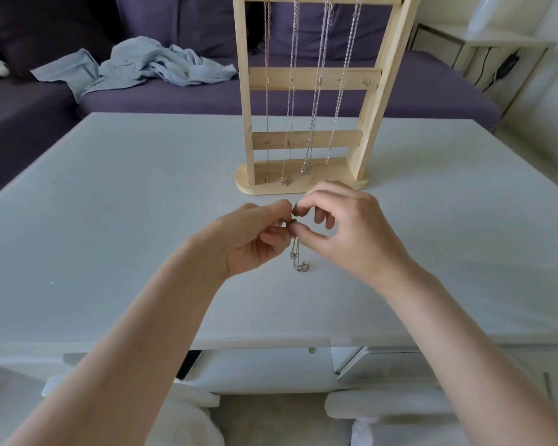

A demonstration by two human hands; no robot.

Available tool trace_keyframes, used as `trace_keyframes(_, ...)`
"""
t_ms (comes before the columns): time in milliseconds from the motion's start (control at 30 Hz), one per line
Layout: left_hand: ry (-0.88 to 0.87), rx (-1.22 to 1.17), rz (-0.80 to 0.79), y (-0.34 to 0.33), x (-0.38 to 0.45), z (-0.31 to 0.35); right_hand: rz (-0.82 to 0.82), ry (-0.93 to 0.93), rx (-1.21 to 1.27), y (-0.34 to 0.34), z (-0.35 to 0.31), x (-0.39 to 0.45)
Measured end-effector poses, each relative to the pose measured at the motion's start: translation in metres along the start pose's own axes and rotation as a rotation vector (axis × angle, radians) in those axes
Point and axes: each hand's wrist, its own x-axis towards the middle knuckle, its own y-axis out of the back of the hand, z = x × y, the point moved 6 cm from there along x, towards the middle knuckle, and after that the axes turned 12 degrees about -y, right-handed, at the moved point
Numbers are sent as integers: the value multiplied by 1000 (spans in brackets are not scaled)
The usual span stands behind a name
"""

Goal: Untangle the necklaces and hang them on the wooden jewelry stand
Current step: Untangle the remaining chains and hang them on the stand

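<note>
Hands: both meet just above the desk, near its middle, fingertips almost touching each other.
Left hand [252,236]: thumb and forefinger curled and pinching the top of the necklace; the other fingers are folded under the palm.
Right hand [342,226]: thumb and forefinger pinch the same spot of the chain from the other side; the middle and ring fingers are bent loosely above it.
Necklace [298,257]: a thin silver chain, bunched, hanging down from the pinch point between the two hands; its lower end with a small heart-shaped pendant rests on the desk surface. Whether the chain is knotted at the fingers cannot be told.
Wooden jewelry stand [314,79]: upright on the far half of the desk, just beyond the hands, with an oval base and three crossbars in view; its top is cut off by the frame.
Hung chains [316,91]: four silver necklaces hang side by side from the upper bar, reaching down toward the base; two of them show small pendants near the bottom.
Desk [110,220]: pale grey-white top, with a drawer front and knob under the near edge.
Sofa [432,85]: purple, behind the desk.
Blue cloth [142,66]: crumpled on the sofa seat, to the left of the stand.
Side table [496,43]: white, at the far right beside the sofa, with a dark cable hanging by it.
</note>
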Motion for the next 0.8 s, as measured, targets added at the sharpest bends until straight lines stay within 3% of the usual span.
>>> trace_keyframes(367, -96, 260, -59, -7, -4, 3, -29, 84, -64, -8, 0, 0)
trace_keyframes(633, -94, 388, -112, -8, -5, 3, -226, -206, 180, -10, 12, -3)
trace_keyframes(800, -100, 386, -62, -6, -4, 4, -304, -413, 332, -12, 19, -4)
